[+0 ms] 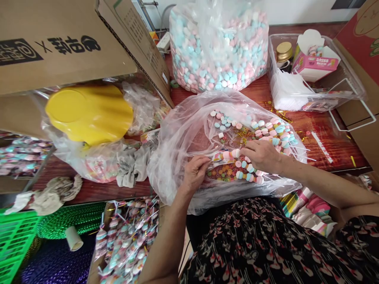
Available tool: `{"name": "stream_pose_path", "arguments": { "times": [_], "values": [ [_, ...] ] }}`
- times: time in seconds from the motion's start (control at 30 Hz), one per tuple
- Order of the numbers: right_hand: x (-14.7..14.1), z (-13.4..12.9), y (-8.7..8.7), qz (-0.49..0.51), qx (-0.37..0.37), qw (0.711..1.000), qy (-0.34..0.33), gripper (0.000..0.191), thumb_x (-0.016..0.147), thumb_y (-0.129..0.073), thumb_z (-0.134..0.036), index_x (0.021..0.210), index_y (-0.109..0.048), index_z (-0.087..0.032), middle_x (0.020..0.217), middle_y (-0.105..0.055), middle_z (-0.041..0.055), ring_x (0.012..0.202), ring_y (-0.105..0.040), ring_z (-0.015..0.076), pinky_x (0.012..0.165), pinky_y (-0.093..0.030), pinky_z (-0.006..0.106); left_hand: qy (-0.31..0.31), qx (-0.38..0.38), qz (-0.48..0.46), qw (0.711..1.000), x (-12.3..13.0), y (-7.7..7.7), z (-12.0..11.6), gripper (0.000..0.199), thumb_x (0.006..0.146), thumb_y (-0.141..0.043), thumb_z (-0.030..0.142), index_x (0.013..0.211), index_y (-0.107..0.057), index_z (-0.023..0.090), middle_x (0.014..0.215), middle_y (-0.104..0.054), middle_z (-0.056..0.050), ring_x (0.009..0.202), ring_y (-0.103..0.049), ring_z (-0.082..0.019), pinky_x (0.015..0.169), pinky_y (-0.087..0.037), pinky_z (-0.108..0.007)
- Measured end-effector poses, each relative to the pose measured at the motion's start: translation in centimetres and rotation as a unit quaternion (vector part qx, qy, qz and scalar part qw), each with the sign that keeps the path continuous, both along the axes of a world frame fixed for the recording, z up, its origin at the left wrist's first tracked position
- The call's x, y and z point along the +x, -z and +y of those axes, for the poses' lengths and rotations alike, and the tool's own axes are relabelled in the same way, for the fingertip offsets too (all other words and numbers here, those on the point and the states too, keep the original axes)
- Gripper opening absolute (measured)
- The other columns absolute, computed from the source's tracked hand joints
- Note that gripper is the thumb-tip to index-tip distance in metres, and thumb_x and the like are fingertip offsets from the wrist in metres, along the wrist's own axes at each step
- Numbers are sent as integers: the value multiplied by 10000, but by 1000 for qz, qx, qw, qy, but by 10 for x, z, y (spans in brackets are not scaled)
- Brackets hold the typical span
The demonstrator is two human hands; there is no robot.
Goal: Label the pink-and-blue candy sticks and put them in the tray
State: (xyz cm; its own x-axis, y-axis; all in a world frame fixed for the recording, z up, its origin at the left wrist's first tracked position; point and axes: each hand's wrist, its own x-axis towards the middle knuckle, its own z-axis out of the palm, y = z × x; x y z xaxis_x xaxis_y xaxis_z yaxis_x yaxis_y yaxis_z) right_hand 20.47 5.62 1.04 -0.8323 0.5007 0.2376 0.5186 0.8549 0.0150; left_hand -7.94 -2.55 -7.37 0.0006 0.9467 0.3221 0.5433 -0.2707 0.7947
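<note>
Between my hands a wrapped candy skewer lies level over a spread clear plastic bag. My left hand pinches the left end of its wrapper. At the other end, my right hand has its fingers closed on the candy. Pink, white and blue candy skewers lie beyond and under my right hand, their white sticks pointing right. Small ring candies rest in the bag just below the wrapped skewer. Loose round candies are scattered farther back on the plastic.
A big bag of round candies stands at the back. Right of it sits a clear plastic bin. A yellow container and a cardboard box are on the left. Below the table edge, a box holds wrapped skewers.
</note>
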Motion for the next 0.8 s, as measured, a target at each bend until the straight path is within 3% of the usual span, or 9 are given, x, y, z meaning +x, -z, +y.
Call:
{"name": "stream_pose_path", "arguments": {
  "times": [0.2, 0.37, 0.47, 0.53, 0.6, 0.67, 0.8],
  "values": [
    [1, 0, -2, -11, -20, 1000, 13, 264, 853, -466, -104, 925, -704, -192, 823, -644, 54, 689, -439, 153, 596, -188, 306, 20, 3, 12, 1000, 1, -2, 0, 169, 927, -585, 273, 925, -742, 212, 938, -738, -62, 895, -682, -188, 824, -560, -333],
    [6, 3, 1, 71, -54, 996, -23, 292, 846, -452, -95, 979, -695, -188, 856, -663, 43, 714, -504, 140, 606, -254, 281, 21, 9, 24, 999, 5, -4, -1, 190, 957, -546, 294, 1021, -699, 201, 1002, -728, -74, 944, -681, -191, 871, -550, -345],
    [8, 6, 1, 118, -49, 991, -44, 269, 857, -456, -110, 972, -687, -186, 826, -656, 36, 712, -516, 136, 605, -277, 272, 52, 5, 64, 997, 5, -12, 0, 444, 906, -638, 394, 1302, -574, 203, 1168, -686, -113, 1041, -657, -228, 907, -542, -386],
    [7, 6, 2, 142, -38, 987, -63, 250, 866, -461, -113, 951, -685, -184, 806, -645, 29, 698, -510, 132, 596, -281, 268, 80, 10, 126, 989, 4, -19, 4, 621, 846, -702, 465, 1378, -514, 204, 1256, -649, -137, 1129, -613, -271, 965, -510, -438],
    [5, 6, 3, 154, -30, 985, -79, 246, 876, -461, -110, 943, -686, -182, 807, -639, 28, 698, -508, 128, 597, -291, 263, 97, 20, 186, 978, 4, -25, 10, 589, 824, -718, 482, 1319, -568, 200, 1257, -649, -140, 1154, -576, -294, 999, -473, -470],
    [1, 6, 5, 154, -15, 984, -86, 246, 882, -459, -108, 932, -688, -182, 811, -634, 31, 709, -503, 129, 602, -296, 262, 106, 26, 219, 969, 4, -30, 15, 434, 833, -710, 450, 1177, -648, 192, 1200, -672, -131, 1110, -567, -290, 985, -462, -466],
    [-7, 4, -1, 149, 65, 981, -105, 231, 896, -465, -128, 922, -686, -189, 773, -608, 28, 706, -463, 143, 612, -282, 281, 116, 3, 220, 969, 7, -36, 20, 221, 843, -691, 384, 903, -670, 173, 972, -704, -96, 908, -583, -237, 834, -473, -370]
  ]
}}
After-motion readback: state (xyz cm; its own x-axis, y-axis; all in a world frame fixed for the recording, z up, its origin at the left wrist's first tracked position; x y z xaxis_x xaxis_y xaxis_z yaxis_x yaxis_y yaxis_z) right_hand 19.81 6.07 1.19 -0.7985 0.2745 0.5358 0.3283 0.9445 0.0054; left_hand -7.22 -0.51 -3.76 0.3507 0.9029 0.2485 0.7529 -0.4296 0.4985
